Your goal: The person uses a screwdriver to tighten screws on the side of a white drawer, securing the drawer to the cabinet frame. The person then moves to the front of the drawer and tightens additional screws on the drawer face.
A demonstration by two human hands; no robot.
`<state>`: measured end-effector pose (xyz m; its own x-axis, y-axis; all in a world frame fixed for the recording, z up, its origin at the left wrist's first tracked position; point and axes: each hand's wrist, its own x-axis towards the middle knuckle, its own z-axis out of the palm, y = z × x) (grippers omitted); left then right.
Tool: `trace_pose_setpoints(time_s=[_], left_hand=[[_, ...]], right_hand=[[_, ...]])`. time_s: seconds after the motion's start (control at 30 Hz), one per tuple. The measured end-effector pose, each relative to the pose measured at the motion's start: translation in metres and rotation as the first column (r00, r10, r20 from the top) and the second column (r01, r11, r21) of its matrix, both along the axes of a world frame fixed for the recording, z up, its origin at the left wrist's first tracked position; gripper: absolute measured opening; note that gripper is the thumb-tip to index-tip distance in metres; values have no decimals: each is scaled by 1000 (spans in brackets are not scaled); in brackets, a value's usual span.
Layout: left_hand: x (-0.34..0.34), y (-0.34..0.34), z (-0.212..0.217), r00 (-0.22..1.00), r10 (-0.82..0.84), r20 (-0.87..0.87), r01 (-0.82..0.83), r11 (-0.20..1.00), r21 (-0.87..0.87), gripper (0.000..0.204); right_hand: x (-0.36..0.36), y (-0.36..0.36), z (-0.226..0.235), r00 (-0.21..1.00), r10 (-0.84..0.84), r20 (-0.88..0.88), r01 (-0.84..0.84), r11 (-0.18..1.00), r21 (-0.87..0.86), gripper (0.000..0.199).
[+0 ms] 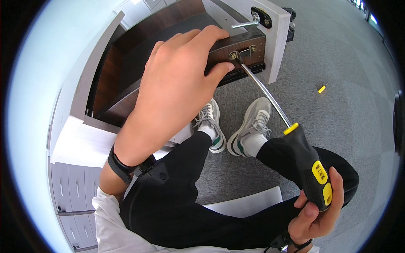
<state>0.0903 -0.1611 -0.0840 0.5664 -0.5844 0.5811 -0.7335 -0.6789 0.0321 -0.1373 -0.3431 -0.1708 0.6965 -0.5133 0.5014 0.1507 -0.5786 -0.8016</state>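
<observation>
My right hand (317, 219) is closed round the butt of a screwdriver (304, 160) with a black and yellow handle. Its long metal shaft slants up and left, and the tip meets a brass-coloured screw (233, 55) on a small metal bracket (244, 53). That bracket is on the outer side of a dark wood drawer (217, 55), pulled out from a pale cabinet. My left hand (179, 63) grips the drawer's side wall, fingers over the top edge and thumb below on the outer face. A second screw (253, 49) shows at the bracket's right end.
The drawer's pale front panel (276, 46) carries a black lock plate (261, 17) with a metal rod sticking inward. A small yellow piece (322, 89) lies on the grey carpet (337, 122). My shoes and legs are below the drawer. Grey lockers (69, 189) stand at the lower left.
</observation>
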Motion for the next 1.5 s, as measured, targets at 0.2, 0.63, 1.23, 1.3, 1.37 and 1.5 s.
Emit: trace_pose_setpoints(time_s=[0.2, 0.63, 1.23, 1.3, 1.37, 1.5], left_hand=[[4, -2, -2, 1000, 10, -16, -11, 999, -43, 31], [4, -2, -5, 998, -21, 52, 26, 995, -96, 23], [-3, 5, -2, 999, 23, -31, -24, 999, -40, 34], [-10, 5, 1, 999, -30, 12, 31, 997, -69, 37], [-18, 4, 3, 989, -112, 93, 119, 990, -72, 40], [-28, 1, 6, 910, -412, 44, 412, 911, 8, 47]], right_hand=[[9, 0, -1, 999, 35, -29, -34, 999, 42, 73], [19, 12, 14, 1000, -31, -1, 31, 999, -30, 74], [23, 6, 69, 975, 219, -24, -186, 762, -620, 38], [19, 4, 72, 969, 214, -121, -241, 742, -625, 49], [17, 3, 74, 959, 222, -174, -282, 731, -621, 59], [22, 5, 65, 983, 155, -102, -185, 773, -607, 72]])
